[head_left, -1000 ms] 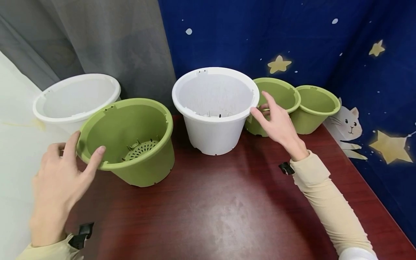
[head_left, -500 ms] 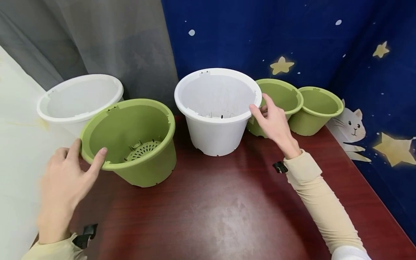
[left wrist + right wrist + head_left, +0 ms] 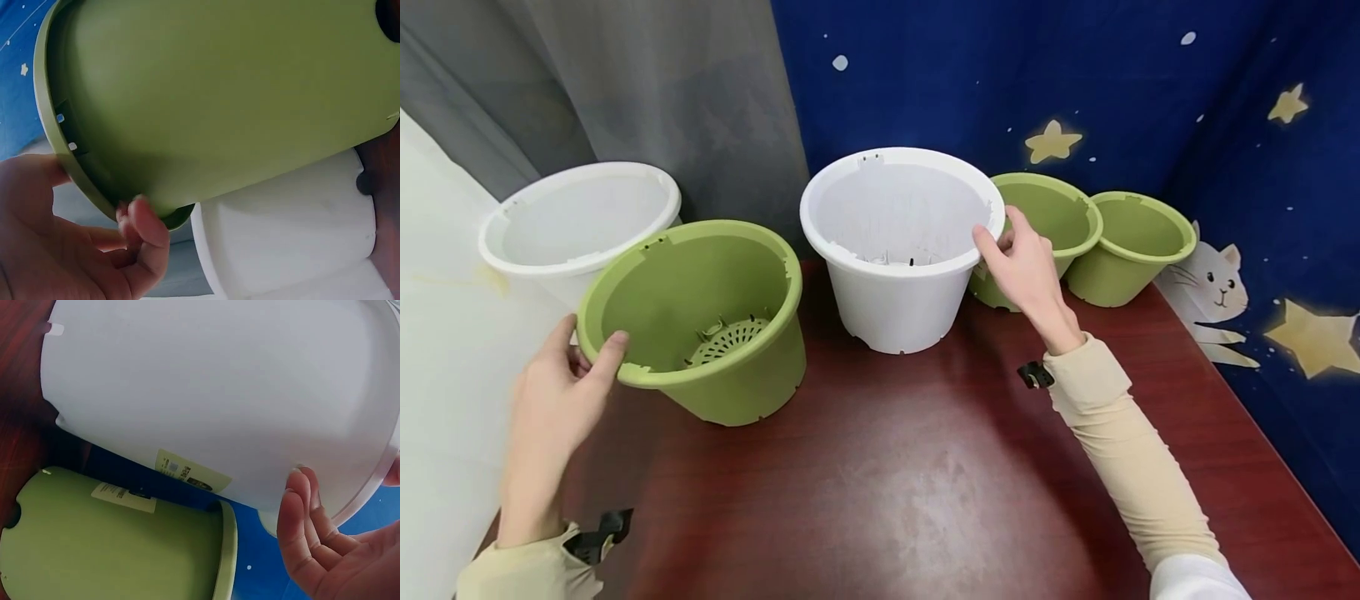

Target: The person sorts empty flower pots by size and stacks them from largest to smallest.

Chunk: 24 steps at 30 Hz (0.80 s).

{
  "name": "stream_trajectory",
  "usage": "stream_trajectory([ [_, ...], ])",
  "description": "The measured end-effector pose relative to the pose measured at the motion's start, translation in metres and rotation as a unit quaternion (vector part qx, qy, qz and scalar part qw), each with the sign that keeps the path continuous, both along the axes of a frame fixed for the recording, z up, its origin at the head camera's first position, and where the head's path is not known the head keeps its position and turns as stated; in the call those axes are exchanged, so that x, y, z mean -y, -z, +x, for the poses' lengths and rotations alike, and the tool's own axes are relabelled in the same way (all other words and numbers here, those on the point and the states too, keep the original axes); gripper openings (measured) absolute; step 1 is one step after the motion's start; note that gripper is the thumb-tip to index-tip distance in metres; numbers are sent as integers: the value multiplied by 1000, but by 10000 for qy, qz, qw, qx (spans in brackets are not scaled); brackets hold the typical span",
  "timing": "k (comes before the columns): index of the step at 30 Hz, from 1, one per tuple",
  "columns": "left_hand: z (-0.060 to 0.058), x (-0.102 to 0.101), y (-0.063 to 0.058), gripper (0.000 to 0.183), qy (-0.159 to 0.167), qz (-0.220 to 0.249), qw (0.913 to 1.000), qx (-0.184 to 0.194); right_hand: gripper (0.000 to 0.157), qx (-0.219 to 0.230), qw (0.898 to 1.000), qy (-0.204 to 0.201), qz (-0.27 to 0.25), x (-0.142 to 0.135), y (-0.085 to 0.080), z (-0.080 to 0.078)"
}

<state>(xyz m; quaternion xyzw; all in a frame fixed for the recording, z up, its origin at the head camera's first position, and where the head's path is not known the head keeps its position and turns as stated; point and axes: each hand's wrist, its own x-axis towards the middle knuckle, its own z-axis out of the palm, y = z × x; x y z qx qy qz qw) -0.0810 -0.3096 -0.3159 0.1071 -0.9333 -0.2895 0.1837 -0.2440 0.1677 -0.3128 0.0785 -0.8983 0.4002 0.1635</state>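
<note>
The left white pot [image 3: 580,221] is partly hidden by the nearer green pot [image 3: 700,292]; two labels [image 3: 192,471] cannot be read.

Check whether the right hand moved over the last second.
Yes: the right hand shifted left, toward the white pot, judged against the curtain star above it in the head view.

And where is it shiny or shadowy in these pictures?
Head view: pale glare on the reddish-brown tabletop, dark shadow beside the right sleeve; left wrist view: soft shadow on the green plant pot near the left fingers; right wrist view: the white plant pot looks greyish.
</note>
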Motion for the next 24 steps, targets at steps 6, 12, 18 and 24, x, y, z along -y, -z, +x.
stream_trajectory([
  [6, -3, 2, 2, 64, -123, 473, 9986, 178, 55, -80, 9998, 21, -199, 3, 1, -2],
  [12, -6, 2, 3, 59, -143, 1307, 9913, 94, 46, -206, 9990, -85, -392, 4, 5, -3],
  [18, -12, 0, 4, 40, -322, 2167, 9757, -79, 38, -245, 9979, -152, -587, 6, 9, -4],
  [24, -18, -3, 9, 32, -352, 3290, 9421, -547, 41, -245, 9964, -309, -747, 9, 12, -4],
])
